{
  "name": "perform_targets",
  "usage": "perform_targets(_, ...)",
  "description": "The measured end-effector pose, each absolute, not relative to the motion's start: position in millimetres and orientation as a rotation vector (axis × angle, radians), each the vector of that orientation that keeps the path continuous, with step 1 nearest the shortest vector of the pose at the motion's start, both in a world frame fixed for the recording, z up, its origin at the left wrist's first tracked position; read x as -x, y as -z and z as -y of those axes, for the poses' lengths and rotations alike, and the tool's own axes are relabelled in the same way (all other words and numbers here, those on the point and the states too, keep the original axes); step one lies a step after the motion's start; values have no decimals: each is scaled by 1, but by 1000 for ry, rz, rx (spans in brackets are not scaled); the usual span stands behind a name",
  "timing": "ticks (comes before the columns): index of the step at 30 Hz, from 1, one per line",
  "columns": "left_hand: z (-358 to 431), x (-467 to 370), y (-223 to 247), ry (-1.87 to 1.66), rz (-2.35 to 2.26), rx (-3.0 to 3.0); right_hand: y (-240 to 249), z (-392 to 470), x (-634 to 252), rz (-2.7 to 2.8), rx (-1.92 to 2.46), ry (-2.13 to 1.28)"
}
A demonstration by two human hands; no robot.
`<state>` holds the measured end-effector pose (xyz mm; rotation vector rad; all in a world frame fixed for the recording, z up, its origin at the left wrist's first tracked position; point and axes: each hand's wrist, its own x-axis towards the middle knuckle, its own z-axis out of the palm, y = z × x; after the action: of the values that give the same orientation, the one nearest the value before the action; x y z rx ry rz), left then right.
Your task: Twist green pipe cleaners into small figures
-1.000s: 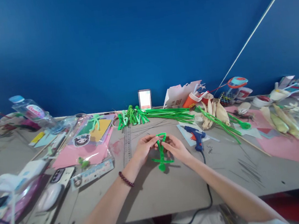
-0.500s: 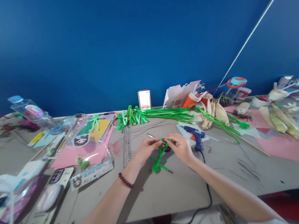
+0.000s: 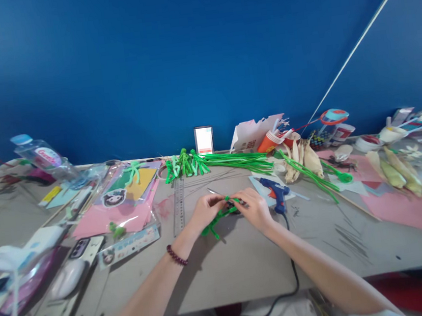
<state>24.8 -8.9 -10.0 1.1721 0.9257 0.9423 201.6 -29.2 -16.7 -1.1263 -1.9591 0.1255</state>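
Note:
Both of my hands meet over the middle of the table, pinching a green pipe-cleaner figure (image 3: 217,222). My left hand (image 3: 209,211) has its fingers closed on the figure's upper end, and a dark beaded bracelet circles that wrist. Thumb and fingers of my right hand (image 3: 254,208) are pressed together on the figure's right part. The rest of it hangs down and left, partly behind my left hand. Just beyond the hands lies a thin pointed metal tool (image 3: 212,191), its other end hidden.
A blue glue gun (image 3: 276,191) with a black cable lies right of my hands. A ruler (image 3: 179,207) is to the left. Behind are small green figures (image 3: 185,164), green stems (image 3: 240,160) and a phone (image 3: 204,140). A white mouse (image 3: 69,279) sits front left.
The green figure has turned; its lower end has swung left and up, closer to my left hand. Both hands keep hold of it and have barely shifted.

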Motion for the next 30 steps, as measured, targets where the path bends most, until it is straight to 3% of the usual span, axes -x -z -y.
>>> perform_targets(10,5,-22,20,-958,-1050,-1475,19,28,-200,2077,1079,-17)
perform_targets(20,19,-23,5,-990,-1224,-2316,11,31,-203,2284,906,278)
perform_targets(24,20,-22,5,-991,-1119,-2587,15,30,-203,2134,933,13)
perform_targets(30,17,-21,9,-931,-1082,-2869,14,23,-199,1659,1234,-751)
